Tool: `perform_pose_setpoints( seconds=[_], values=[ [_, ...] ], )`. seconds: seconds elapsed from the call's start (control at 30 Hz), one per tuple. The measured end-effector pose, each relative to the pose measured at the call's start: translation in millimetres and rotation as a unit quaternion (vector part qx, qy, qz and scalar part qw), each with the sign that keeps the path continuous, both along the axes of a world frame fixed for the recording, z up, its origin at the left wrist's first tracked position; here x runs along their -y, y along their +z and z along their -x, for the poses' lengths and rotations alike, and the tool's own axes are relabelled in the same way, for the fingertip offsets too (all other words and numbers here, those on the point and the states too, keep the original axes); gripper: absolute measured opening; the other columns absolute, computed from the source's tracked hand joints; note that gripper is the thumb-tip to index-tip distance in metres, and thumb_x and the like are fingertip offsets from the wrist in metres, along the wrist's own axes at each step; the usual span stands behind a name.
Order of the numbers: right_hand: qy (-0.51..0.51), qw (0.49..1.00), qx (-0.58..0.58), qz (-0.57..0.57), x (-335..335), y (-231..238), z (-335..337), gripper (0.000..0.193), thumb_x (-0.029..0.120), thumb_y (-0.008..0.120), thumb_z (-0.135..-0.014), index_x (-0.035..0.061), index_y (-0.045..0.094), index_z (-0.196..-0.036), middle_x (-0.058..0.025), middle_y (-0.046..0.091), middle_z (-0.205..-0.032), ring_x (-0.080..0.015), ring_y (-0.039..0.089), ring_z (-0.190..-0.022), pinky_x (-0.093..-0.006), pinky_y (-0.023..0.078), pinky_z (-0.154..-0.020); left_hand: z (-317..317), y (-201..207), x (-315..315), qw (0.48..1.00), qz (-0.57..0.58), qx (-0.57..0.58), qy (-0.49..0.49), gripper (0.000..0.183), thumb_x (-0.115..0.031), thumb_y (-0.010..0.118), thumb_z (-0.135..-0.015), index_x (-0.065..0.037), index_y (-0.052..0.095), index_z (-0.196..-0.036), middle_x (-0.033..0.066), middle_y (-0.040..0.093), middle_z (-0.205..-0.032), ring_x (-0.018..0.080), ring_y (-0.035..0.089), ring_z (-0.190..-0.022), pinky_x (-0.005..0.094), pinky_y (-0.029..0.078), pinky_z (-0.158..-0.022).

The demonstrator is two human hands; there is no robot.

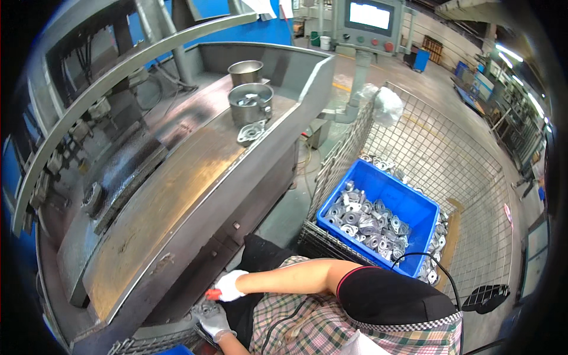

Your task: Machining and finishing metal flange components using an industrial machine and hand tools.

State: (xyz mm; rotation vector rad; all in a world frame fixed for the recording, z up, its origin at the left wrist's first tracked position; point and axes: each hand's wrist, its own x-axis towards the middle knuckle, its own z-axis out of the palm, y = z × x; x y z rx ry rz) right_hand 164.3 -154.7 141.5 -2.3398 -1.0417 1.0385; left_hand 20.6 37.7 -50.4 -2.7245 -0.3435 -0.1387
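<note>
Both of my hands wear white gloves and are close together beside the front of the machine. My right hand (232,286) is closed around a small red-handled tool (213,294); the tool's working end cannot be made out. Just below it, my left hand (214,324) grips a grey cast metal part (206,308). The red tool sits right above that part; whether they touch is unclear. On the machine's bench (171,183) stand two round metal pots (246,72), the nearer with something inside. A loose metal casting (252,132) lies beside them.
To the right, a wire mesh cage (449,145) holds a blue bin (423,207) full of metal castings, with more castings around it. A clear plastic bag (388,105) hangs on the cage's corner. A control panel with a screen (370,16) stands behind. Another blue container (176,351) shows at the lower edge.
</note>
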Motion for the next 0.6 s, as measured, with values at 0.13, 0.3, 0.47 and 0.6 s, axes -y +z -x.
perform_pose_setpoints(
  seconds=[0.13, 0.3, 0.47, 0.6],
  values=[
    [0.051, 0.999, 0.005, -0.016, 17, 18, 13, 0.036, 0.042, 0.054, -0.088, 0.0114, 0.070, -0.101, -0.0128, 0.073, -0.093, -0.0333, 0.072, -0.089, -0.0447, 0.054, -0.079, 12, -14, -7, 0.717, 0.645, 0.210, 0.157, 0.033, -0.040, 0.051, -0.098, -0.012, 0.064, -0.111, 0.0046, 0.067, -0.117, 0.0223, 0.061, -0.111, 0.0458, 0.038, -0.109],
    [0.029, 0.999, 0.019, 0.010, 41, 41, 8, 0.032, 0.038, 0.056, -0.089, 0.0136, 0.068, -0.104, -0.0099, 0.072, -0.082, -0.0293, 0.072, -0.070, -0.0432, 0.056, -0.068, 12, -10, 1, 0.406, 0.833, 0.359, 0.111, 0.034, -0.042, 0.057, -0.097, -0.012, 0.063, -0.112, 0.0041, 0.068, -0.114, 0.0209, 0.064, -0.104, 0.0401, 0.049, -0.097],
    [0.039, 0.998, 0.053, 0.003, 53, 43, 13, 0.030, 0.036, 0.054, -0.090, 0.0145, 0.068, -0.104, -0.0106, 0.073, -0.088, -0.0319, 0.072, -0.081, -0.0451, 0.056, -0.074, 11, 2, 1, 0.017, 0.936, 0.334, 0.111, 0.035, -0.046, 0.055, -0.098, -0.016, 0.064, -0.114, 0.0029, 0.069, -0.114, 0.0211, 0.064, -0.106, 0.0362, 0.051, -0.095],
    [0.031, 0.999, 0.044, -0.004, 65, 49, 15, 0.031, 0.039, 0.054, -0.090, 0.0143, 0.068, -0.103, -0.0121, 0.072, -0.091, -0.0353, 0.071, -0.088, -0.0468, 0.054, -0.079, 18, 24, 2, -0.007, 0.936, 0.329, 0.123, 0.035, -0.045, 0.050, -0.102, -0.018, 0.065, -0.116, 0.0016, 0.069, -0.114, 0.0200, 0.063, -0.106, 0.0403, 0.050, -0.096]
  ],
)
